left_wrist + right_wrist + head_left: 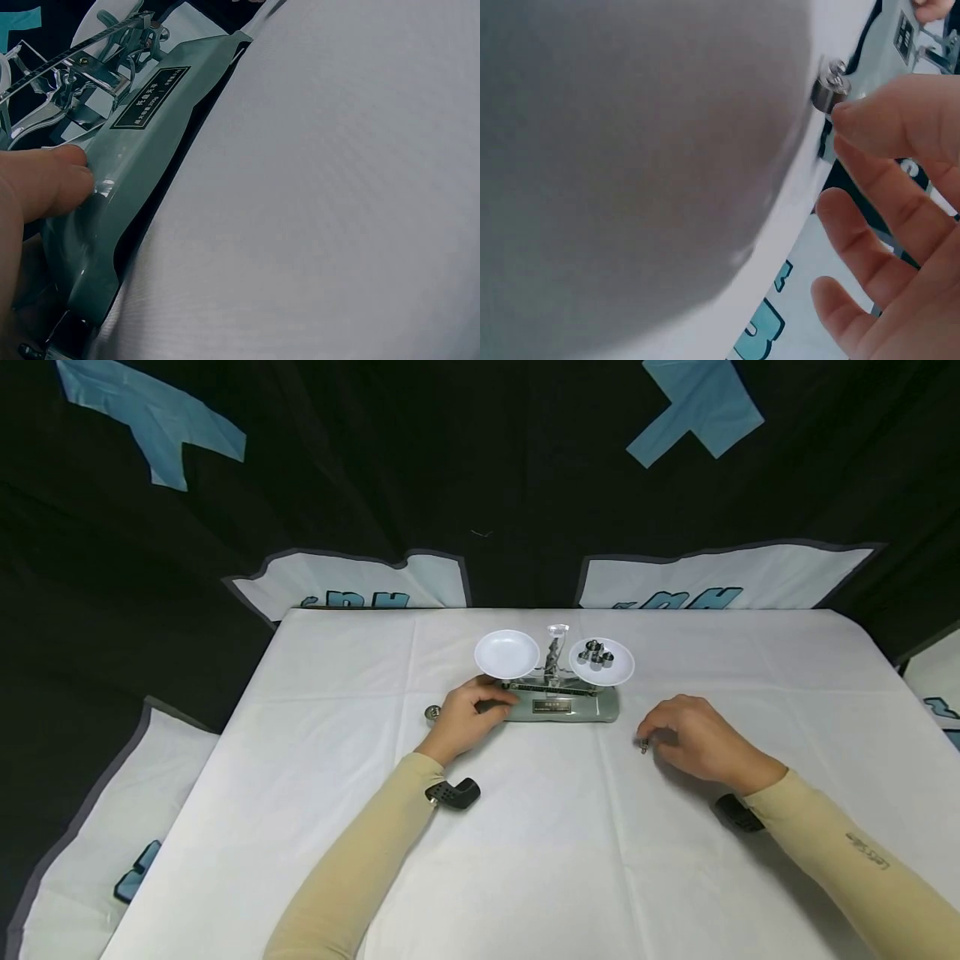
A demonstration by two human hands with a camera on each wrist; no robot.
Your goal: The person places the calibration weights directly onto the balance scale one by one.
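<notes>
- The dark curtain (517, 485) on the far side bears two pieces of blue tape (693, 410); two white panels (435, 581) below show blue letters, partly cut off.
- The white table (540, 852) carries everything else.
- Two tan sleeves (367, 860) reach in from the near side; the right one has dark lettering that seems to begin "Let's", the rest too small to read.
- One green scale (585, 712) stands far on the table, near its middle.
- The left hand (461, 718) is partly closed, its fingers bent around the scale's left end, touching the base.
- The right hand (697, 739), near and right of the scale, pinches one small weight (831, 91) between thumb and index finger; its other fingers are spread loosely.
- Two white plates (507, 654) top the scale, left and right.
- One dark label (151, 97) on the base shows two lines of characters, too blurred to read surely.
- About five metal weights (608, 657) cluster on the right plate.
</notes>
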